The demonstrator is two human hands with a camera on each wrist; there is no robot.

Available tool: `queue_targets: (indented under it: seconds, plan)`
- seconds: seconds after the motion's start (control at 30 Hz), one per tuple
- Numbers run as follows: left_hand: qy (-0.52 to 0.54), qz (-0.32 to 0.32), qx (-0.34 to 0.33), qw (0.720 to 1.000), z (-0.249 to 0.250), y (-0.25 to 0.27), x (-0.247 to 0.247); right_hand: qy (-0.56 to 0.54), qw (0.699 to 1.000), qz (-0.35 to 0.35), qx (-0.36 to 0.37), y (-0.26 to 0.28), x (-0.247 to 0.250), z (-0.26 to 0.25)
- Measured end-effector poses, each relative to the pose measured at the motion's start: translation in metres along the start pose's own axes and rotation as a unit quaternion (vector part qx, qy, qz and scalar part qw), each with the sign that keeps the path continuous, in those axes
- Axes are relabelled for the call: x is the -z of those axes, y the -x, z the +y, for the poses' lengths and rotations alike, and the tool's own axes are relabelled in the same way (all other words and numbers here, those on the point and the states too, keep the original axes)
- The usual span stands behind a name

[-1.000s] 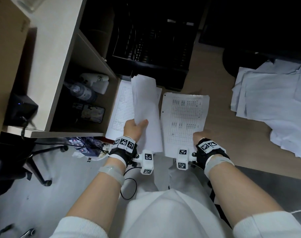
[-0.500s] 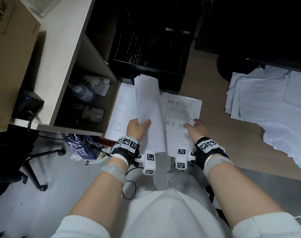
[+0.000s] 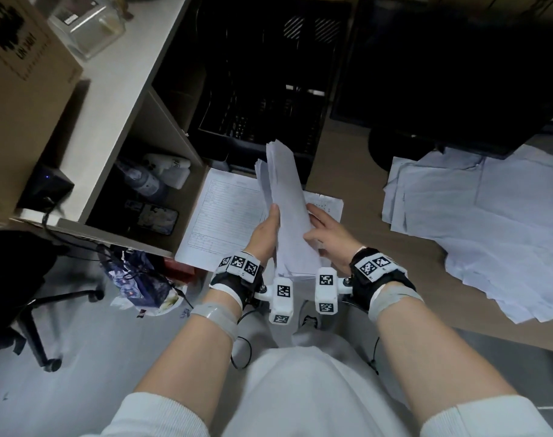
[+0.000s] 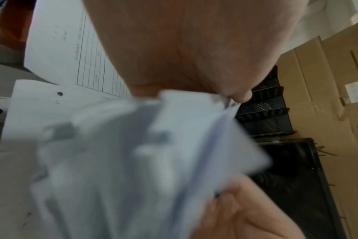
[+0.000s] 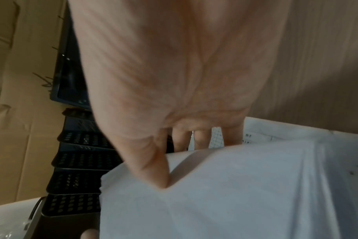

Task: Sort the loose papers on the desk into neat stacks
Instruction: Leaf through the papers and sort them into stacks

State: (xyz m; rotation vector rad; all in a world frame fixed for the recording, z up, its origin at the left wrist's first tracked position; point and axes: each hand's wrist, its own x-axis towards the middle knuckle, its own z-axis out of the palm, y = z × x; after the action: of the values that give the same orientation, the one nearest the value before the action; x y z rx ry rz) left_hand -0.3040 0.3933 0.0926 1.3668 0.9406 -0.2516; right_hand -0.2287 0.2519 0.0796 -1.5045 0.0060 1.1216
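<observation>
I hold a bundle of white papers (image 3: 284,200) upright above the desk's front edge. My left hand (image 3: 270,223) grips its left side, thumb on the front. My right hand (image 3: 324,234) pinches the right side: in the right wrist view its thumb (image 5: 153,169) lies on the top sheet (image 5: 235,186) and the fingers are behind. The left wrist view shows the bundle (image 4: 143,161) blurred under my palm (image 4: 184,48). A printed form (image 3: 224,216) and a grid sheet (image 3: 330,203) lie flat on the desk beneath. A loose pile of papers (image 3: 489,231) sprawls at the right.
A black stacked letter tray (image 3: 262,105) stands behind the papers, and a dark monitor (image 3: 442,74) is at the back right. The side shelf (image 3: 111,89) to the left holds bottles (image 3: 149,181) and a phone (image 3: 155,216). A cardboard box (image 3: 19,89) sits on top of it.
My right hand left the grid sheet on the desk and moved left onto the bundle, which now stands more upright between both hands.
</observation>
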Motion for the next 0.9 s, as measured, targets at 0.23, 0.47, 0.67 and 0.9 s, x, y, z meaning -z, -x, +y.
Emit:
queue_targets:
  seconds: [0.23, 0.47, 0.67, 0.9]
  plan:
    - [-0.020, -0.016, -0.047, 0.999, 0.004, 0.013, -0.019, 0.027, 1.000, -0.008, -0.001, 0.019, 0.011, -0.004]
    - [-0.006, -0.045, -0.084, 0.995, 0.009, 0.010, -0.017, -0.015, 0.999, 0.011, 0.026, 0.032, 0.007, -0.011]
    - [-0.028, -0.060, -0.111, 0.992, 0.014, 0.004, -0.012, 0.077, 0.995, 0.020, 0.054, 0.041, -0.001, -0.024]
    - [0.019, -0.086, -0.124, 0.988, 0.026, 0.000, -0.013, 0.096, 0.987, 0.095, 0.087, 0.044, 0.004, -0.026]
